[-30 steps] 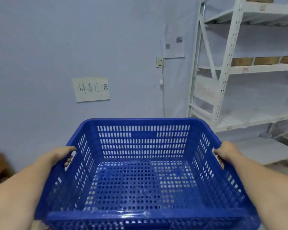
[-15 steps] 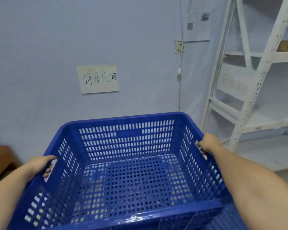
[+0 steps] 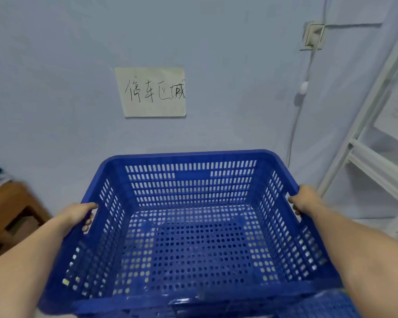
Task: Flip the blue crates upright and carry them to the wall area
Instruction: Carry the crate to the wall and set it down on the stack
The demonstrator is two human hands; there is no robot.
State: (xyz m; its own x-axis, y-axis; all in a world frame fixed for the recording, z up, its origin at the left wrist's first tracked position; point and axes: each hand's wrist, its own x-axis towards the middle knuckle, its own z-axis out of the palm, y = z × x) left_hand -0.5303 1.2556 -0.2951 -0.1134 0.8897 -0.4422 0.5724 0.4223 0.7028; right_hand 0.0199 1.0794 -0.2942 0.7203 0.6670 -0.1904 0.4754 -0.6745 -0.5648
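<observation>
A large blue perforated crate (image 3: 189, 226) fills the lower middle of the head view, upright with its open top facing me and nothing inside. My left hand (image 3: 79, 213) grips its left rim, thumb on top and fingers curled under the edge. My right hand (image 3: 306, 199) grips the right rim the same way. The crate is held in the air close to a pale blue wall (image 3: 55, 88). Another blue crate surface (image 3: 326, 306) shows just under the held crate's near right corner.
A paper sign (image 3: 151, 91) with handwriting hangs on the wall straight ahead. A white metal shelf rack (image 3: 377, 143) stands at the right. A brown wooden table (image 3: 7, 214) sits at the left. A wall socket (image 3: 313, 34) with a hanging cord is at upper right.
The wall and its paper sign have come nearer and shifted right in view, while the shelf rack has slid toward the right edge. Both hands keep their grip on the crate.
</observation>
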